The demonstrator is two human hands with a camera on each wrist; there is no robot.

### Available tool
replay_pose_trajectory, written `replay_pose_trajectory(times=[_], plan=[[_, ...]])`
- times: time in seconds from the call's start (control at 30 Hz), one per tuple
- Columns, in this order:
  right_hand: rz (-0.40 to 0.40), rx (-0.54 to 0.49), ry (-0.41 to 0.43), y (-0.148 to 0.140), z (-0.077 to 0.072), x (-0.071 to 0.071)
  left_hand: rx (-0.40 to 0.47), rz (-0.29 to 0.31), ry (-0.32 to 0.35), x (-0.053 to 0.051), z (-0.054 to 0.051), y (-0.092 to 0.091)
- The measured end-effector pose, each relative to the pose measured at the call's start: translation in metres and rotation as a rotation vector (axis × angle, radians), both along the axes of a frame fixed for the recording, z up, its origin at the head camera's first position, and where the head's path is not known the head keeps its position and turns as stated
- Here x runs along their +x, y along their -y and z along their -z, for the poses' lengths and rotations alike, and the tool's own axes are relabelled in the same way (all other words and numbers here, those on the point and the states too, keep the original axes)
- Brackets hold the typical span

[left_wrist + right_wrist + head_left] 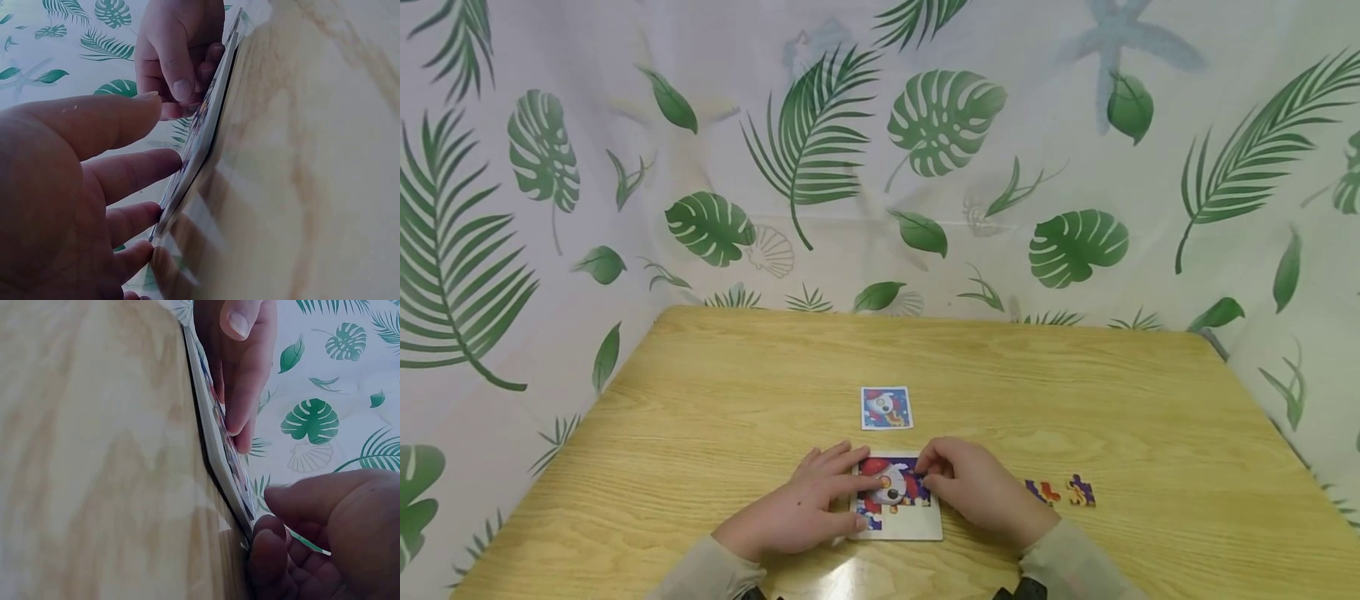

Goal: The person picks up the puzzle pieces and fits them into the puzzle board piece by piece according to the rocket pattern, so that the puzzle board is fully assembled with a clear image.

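A square puzzle board (912, 527) lies on the table, partly filled with a picture of a white figure with red parts; its lower right is bare. My left hand (808, 504) rests on its left side, fingers spread and straight, one fingertip on the picture. At the upper right edge, my right hand (981, 492) touches the board with bent fingers, the thumb apart from the index finger. No piece shows between them. From the side, the left wrist view shows the board (203, 140) edge-on, the right hand (181, 56) beyond it.
Behind the board a small picture card (886, 408) lies flat. Several loose puzzle pieces (1081, 490) are on the table right of my right hand. A leaf-patterned cloth (850, 167) hangs behind and beside the wooden table (737, 367).
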State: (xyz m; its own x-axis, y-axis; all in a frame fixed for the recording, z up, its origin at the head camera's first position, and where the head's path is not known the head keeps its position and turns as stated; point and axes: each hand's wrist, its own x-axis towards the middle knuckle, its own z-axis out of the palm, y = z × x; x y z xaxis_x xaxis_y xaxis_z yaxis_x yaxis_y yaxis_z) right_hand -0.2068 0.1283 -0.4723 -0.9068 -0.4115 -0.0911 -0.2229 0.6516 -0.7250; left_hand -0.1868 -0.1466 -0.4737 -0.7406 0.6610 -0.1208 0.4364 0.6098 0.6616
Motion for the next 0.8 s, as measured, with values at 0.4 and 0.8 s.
replay_pose_trajectory(times=[0.4, 0.8], plan=[[-0.03, 0.082, -0.052, 0.0041, 0.0029, -0.0034, 0.0, -0.004, -0.009, -0.0003, 0.0004, -0.0008], [-0.112, 0.098, -0.043, 0.0033, 0.0007, -0.0015, -0.004, -0.003, 0.0, 0.0, -0.0006, -0.0014]])
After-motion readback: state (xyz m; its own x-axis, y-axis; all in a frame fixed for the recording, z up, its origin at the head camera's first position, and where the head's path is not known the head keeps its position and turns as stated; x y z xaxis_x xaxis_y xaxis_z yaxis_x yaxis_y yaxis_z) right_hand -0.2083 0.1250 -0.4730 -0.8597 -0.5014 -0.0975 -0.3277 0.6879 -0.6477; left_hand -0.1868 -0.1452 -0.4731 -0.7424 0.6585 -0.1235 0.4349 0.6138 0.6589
